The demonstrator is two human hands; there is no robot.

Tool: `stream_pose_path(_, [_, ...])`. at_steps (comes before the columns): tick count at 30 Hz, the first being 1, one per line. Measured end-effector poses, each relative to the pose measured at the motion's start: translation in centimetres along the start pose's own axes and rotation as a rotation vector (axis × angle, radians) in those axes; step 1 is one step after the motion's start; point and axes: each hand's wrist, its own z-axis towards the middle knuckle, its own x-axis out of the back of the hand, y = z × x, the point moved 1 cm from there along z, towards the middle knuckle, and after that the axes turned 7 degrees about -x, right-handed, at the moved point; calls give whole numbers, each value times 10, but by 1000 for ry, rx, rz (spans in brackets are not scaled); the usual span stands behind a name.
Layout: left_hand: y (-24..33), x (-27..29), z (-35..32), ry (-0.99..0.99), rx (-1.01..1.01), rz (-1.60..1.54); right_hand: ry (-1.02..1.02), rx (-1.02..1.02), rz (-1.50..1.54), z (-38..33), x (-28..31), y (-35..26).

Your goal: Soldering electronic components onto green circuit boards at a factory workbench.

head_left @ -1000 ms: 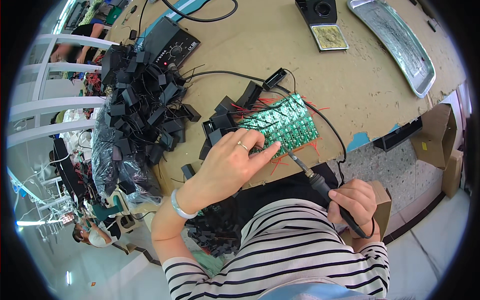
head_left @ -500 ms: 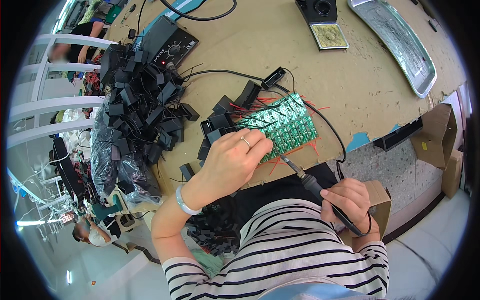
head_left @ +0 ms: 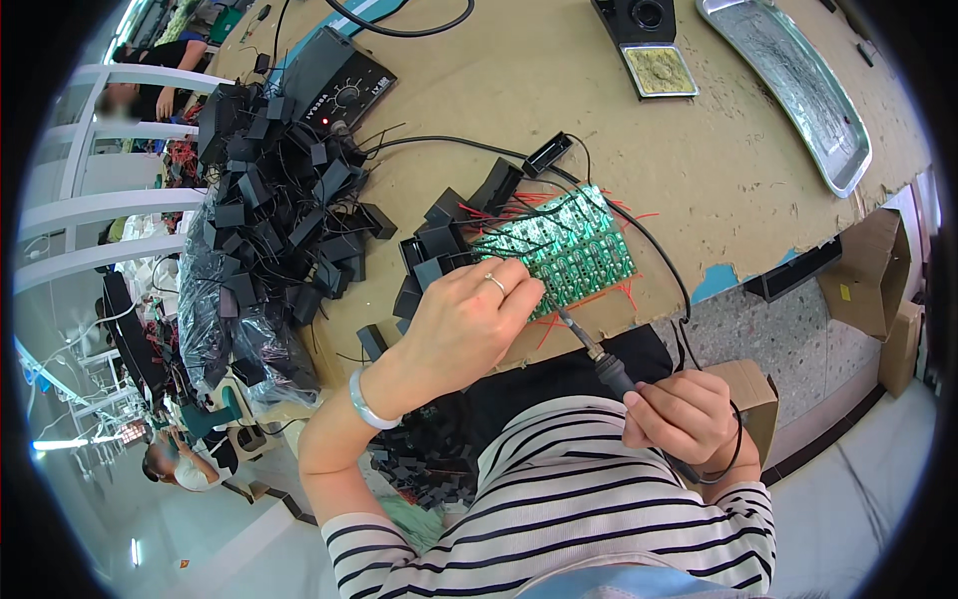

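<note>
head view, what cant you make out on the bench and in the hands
In the head view:
Green circuit board: near-left part hidden by the left grip.
Soldering iron: mid-handle covered by the right grip; tip contact too small to judge.
Black stand: top cut off by the upper edge.

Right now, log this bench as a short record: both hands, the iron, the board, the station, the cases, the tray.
Board: green; red wires around it
Left hand: at board's near-left corner; grip unclear
Right hand: holding iron
Iron tip: near left hand; contact unclear
Station: far left, red light lit
Cases: black, heaped left
Tray: silver, far right
</note>
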Motion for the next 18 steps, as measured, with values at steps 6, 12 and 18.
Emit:
stream_pose_path(6, [0,-1,-2,6,1,8,43,-78,79,-2,12,2])
stream_pose_path(12, [1,1,-1,-5,3,25,122,-246,93,-6,21,1])
stream_pose_path(18, [7,4,2,-56,34,93,126,-246,96,-6,22,1])
